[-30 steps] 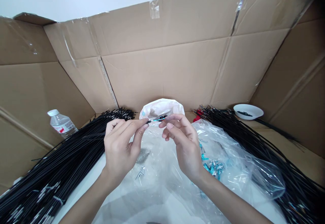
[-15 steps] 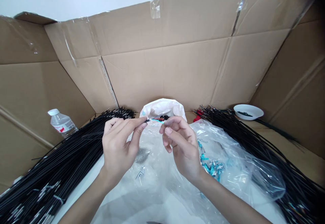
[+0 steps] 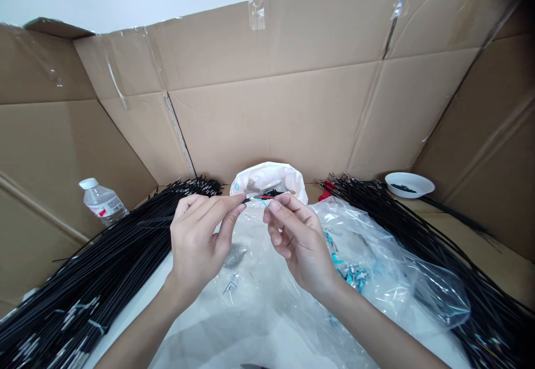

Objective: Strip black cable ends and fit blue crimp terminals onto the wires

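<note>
Between finger and thumb, my left hand (image 3: 204,227) pinches a black cable (image 3: 247,199) near its stripped end. Thin coloured wires fan out of that end, among them a teal wire (image 3: 261,200) and a red one. My right hand (image 3: 298,232) has thumb and forefinger closed on the teal wire, its other fingers curled below. Both hands are raised above the plastic-covered surface, in front of a white bag (image 3: 267,169) with dark bits inside. How far the cable runs behind my left hand is hidden.
Black cable bundles lie left (image 3: 137,246) and right (image 3: 418,229). A water bottle (image 3: 102,202) leans at the left, and a white bowl (image 3: 426,185) with dark pieces sits back right. Teal scraps (image 3: 353,277) lie on clear plastic (image 3: 397,263). Cardboard walls (image 3: 267,112) enclose the work area.
My right thumb and forefinger, apart before, have closed on the teal wire, which is now drawn out towards the right hand. My left hand keeps its pinch, shifted slightly right.
</note>
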Available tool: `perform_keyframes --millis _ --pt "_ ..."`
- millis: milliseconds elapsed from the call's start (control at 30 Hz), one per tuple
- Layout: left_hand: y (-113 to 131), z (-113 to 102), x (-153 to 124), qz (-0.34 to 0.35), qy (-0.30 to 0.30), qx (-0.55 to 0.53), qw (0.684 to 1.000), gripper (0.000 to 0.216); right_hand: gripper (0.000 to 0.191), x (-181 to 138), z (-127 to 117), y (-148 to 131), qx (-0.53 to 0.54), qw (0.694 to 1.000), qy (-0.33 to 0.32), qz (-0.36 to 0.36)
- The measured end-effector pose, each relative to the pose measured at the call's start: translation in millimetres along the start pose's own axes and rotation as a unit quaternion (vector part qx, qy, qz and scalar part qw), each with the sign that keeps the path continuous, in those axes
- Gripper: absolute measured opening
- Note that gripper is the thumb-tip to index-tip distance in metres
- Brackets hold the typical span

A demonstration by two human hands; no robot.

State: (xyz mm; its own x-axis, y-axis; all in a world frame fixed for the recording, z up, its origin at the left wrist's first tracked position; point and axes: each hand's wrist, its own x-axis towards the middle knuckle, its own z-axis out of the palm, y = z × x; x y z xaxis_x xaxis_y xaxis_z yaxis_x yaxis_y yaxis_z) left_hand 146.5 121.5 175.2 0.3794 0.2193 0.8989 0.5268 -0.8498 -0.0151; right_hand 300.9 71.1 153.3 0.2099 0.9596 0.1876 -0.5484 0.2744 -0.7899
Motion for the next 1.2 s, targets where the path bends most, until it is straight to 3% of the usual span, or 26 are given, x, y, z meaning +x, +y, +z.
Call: perform_keyframes --millis 133,333,433,633,833,967,1200 --pt "-1 0 0 0.005 0.001 0.011 1.0 0.009 0.03 3 -1 -1 0.015 0.999 0.008 0.046" --pt "-2 -1 -1 0.011 0.0 0.021 1.0 0.011 0.026 10 -7 -10 0.008 0.992 -0.048 0.119" --pt "-2 -3 -1 0.014 -0.002 0.032 0.999 0.01 0.023 10 -7 -13 -0.029 0.993 -0.047 0.1" --pt "-2 -6 -2 0.013 -0.053 0.07 0.996 0.01 0.026 2 4 -9 -0.144 0.989 0.041 0.01" --pt "-2 -6 -1 -0.001 -0.079 0.088 0.993 0.011 0.035 -7 5 0 -0.214 0.974 0.033 -0.07" --pt "0 -4 -2 -0.002 -0.073 0.081 0.994 0.012 0.025 -8 -1 3 -0.252 0.965 0.004 -0.074" --pt "2 -3 -3 0.012 -0.064 0.078 0.995 0.013 0.027 2 -2 -5 -0.177 0.984 -0.02 -0.009"
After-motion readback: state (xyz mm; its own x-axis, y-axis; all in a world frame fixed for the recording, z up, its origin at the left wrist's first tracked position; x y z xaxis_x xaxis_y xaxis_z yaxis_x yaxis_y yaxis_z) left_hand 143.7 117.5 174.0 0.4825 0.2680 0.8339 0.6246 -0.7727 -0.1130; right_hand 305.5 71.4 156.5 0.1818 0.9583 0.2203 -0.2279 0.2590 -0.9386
